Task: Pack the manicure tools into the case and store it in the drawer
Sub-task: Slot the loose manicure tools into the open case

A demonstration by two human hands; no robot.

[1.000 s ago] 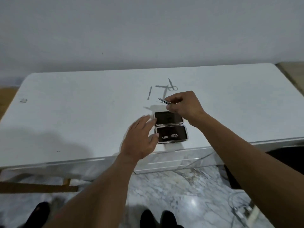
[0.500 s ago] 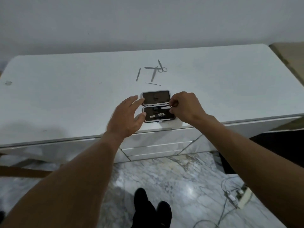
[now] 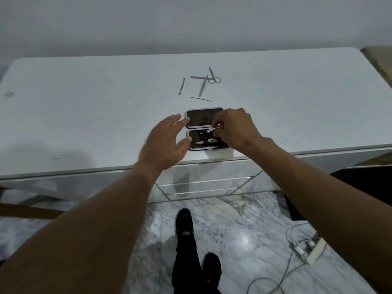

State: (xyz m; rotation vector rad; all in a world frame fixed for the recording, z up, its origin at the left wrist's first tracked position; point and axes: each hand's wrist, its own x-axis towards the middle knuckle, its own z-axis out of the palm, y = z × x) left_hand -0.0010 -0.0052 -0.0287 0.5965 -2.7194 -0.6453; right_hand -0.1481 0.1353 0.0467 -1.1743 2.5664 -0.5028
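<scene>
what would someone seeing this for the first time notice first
Most likely the two hands over the open black case at the near edge of the white table: the right hand pinches a small metal tool over the case's near half, while the left hand rests spread against its left side. Next, the loose metal tools lying farther back on the table, among them small scissors and a thin pick.
</scene>
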